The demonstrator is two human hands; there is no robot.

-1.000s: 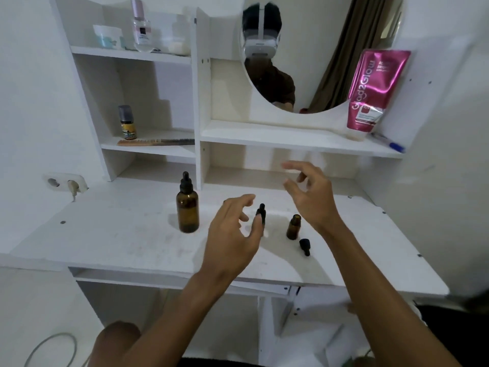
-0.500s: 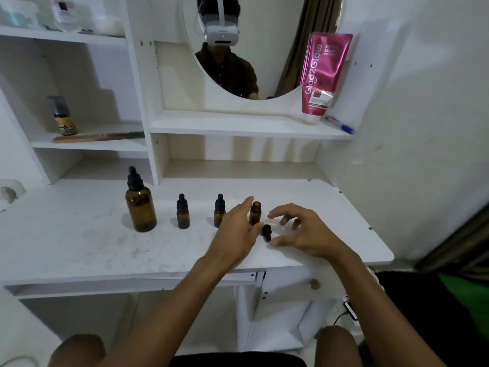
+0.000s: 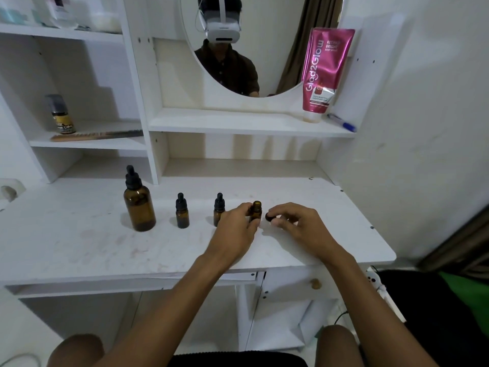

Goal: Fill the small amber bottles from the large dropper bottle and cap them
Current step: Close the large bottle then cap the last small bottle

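Cap (image 3: 269, 216) pinched in my right hand (image 3: 296, 223), left hand (image 3: 238, 226) gripping the open bottle (image 3: 256, 211).
I should seat it square before twisting.

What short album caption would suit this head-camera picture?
Left hand steadies an uncapped small amber glass bottle while the right hand pinches its black dropper cap.
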